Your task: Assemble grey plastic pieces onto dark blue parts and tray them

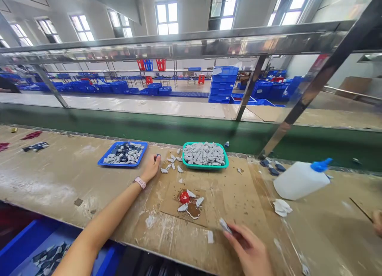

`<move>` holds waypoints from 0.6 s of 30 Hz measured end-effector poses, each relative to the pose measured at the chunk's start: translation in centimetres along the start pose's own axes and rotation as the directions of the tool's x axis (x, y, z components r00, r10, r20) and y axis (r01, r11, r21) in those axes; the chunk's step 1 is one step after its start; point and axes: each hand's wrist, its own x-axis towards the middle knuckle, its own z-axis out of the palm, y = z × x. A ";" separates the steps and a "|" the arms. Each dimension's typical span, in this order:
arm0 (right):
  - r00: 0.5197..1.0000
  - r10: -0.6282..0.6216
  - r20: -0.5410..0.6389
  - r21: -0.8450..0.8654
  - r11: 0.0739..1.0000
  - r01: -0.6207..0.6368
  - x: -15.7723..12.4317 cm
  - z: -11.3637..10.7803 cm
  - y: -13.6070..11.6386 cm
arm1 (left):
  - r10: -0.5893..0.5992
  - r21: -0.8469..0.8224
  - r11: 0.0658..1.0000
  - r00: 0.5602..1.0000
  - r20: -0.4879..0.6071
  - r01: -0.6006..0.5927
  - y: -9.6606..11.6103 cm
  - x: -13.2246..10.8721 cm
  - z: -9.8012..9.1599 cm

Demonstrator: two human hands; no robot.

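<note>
Pinching a small flat grey-white plastic piece in narrowly closed fingers, the right hand holds it above a brown cardboard sheet; the left hand closes on a small dark piece between a blue plastic tray and a teal plastic tray heaped with grey-white pieces.

A pink strap band circles the left wrist, toward eight o'clock, the one item worn; the left hand and right hand, toward five o'clock, are bare.
</note>
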 end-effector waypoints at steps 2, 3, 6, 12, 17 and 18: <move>0.993 -0.044 0.113 -0.039 0.998 0.049 1.3 0.9 -1.0 | -0.049 -0.092 0.995 0.999 -0.017 0.048 1.1 -0.2 1.4; 0.985 -0.079 0.154 -0.085 0.992 0.093 2.0 1.4 -1.5 | -0.067 -0.138 0.988 0.998 -0.018 0.064 1.8 -0.3 2.0; 0.963 -0.148 0.227 -0.206 0.959 0.196 3.3 3.2 -2.6 | -0.084 -0.262 0.962 0.996 -0.002 0.081 4.2 -1.0 2.5; 0.963 -0.159 0.220 -0.260 0.942 0.215 3.2 5.7 -3.1 | 0.037 -0.429 0.902 0.983 0.180 0.045 7.1 -5.4 -0.6; 0.963 -0.165 0.213 -0.263 0.940 0.219 3.1 5.7 -2.6 | -0.019 -0.441 0.886 0.961 0.277 0.145 6.0 -11.5 -2.2; 0.965 -0.163 0.205 -0.259 0.942 0.214 3.1 5.5 -2.5 | -0.054 -0.445 0.878 0.960 0.275 0.177 5.9 -12.7 -2.3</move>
